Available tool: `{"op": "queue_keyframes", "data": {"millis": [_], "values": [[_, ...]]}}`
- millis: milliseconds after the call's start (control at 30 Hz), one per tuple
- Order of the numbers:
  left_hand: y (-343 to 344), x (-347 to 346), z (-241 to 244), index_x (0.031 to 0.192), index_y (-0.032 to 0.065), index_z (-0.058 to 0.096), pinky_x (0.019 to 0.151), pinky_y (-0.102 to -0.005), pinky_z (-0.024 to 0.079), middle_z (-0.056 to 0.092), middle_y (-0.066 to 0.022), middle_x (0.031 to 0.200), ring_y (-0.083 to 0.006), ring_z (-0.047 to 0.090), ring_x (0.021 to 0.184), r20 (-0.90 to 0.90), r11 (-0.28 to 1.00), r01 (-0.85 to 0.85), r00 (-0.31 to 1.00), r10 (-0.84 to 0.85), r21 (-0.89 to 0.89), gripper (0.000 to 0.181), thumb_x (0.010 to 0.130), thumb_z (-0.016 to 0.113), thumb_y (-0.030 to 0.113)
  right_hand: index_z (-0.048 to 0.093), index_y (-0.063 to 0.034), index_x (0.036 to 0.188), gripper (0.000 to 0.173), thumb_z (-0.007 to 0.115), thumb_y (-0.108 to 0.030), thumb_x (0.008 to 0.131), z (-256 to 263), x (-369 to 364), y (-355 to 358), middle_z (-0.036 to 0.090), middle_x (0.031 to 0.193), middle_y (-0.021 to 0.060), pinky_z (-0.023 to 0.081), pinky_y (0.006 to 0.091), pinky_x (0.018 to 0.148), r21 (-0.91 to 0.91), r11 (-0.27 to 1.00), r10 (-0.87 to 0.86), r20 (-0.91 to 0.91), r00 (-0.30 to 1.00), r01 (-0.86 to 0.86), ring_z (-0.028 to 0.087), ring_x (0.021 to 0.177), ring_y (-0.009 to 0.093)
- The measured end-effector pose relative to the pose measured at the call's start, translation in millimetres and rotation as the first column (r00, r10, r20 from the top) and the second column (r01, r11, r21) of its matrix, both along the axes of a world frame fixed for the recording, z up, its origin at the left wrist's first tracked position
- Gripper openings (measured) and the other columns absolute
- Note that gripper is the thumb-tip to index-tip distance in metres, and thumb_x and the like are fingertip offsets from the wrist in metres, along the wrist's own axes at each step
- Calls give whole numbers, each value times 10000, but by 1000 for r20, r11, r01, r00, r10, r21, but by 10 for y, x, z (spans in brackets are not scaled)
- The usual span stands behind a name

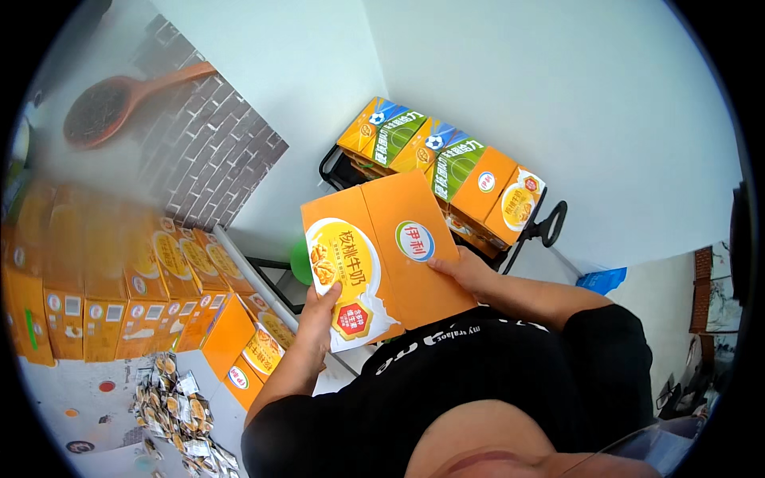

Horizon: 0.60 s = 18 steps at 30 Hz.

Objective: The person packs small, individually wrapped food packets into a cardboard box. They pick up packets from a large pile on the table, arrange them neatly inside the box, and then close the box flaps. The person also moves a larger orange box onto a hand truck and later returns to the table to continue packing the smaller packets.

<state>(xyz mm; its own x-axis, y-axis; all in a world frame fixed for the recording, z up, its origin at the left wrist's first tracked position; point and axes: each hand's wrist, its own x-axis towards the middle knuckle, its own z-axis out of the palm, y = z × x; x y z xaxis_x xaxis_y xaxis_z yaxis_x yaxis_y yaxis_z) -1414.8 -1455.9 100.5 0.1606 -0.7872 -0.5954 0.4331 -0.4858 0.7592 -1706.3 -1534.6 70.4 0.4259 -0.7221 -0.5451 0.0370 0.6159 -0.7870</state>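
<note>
Between my two hands is an orange cardboard milk carton box (388, 239) with a walnut picture, a round Yili logo and printed writing. My left hand (323, 313) grips its lower left side, thumb on the front panel. At the right side, my right hand (463, 272) has its thumb near the round logo. The fingers behind the box are hidden. Beyond it, similar boxes (430, 146), some with green and blue football-print panels, are lined up on a black-framed trolley (343, 173). The held box hides part of that row.
Orange milk boxes (143, 299) stand in a row at the left. Nearer, a box (245, 358) sits beside a heap of small packets (179, 412). A green round object (300, 263) shows behind the held box. The trolley's black handle (553, 224) sticks out right, near a blue bag-like item (600, 279).
</note>
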Motion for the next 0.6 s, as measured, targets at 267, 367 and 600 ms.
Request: {"op": "queue_keyframes", "data": {"millis": [267, 367, 600], "values": [[-558, -22, -323, 1348, 9, 379, 872, -404, 555, 585, -175, 1254, -272, 635, 1070, 19, 981, -147, 989, 146, 126, 452, 970, 581, 151, 595, 35, 1179, 368, 672, -207, 913, -371, 93, -978, 686, 1029, 140, 563, 343, 758, 95, 990, 113, -90, 990, -104, 687, 867, 211], [-862, 119, -418, 1363, 9, 372, 895, -400, 544, 583, -172, 1264, -269, 628, 1091, 18, 983, -135, 991, 134, 126, 471, 970, 584, 156, 604, 38, 1169, 364, 674, -207, 910, -429, 188, -1349, 692, 1010, 134, 560, 338, 730, 39, 987, 157, -132, 979, -154, 686, 848, 207], [-2264, 462, -668, 1354, 31, 392, 867, -417, 555, 600, -149, 1233, -266, 634, 1075, -64, 990, 18, 998, -9, 142, 462, 958, 603, 139, 609, 45, 1159, 378, 693, -208, 891, -849, 365, -2215, 697, 987, 142, 568, 345, 721, 104, 990, -80, -146, 986, 96, 697, 832, 227]]}}
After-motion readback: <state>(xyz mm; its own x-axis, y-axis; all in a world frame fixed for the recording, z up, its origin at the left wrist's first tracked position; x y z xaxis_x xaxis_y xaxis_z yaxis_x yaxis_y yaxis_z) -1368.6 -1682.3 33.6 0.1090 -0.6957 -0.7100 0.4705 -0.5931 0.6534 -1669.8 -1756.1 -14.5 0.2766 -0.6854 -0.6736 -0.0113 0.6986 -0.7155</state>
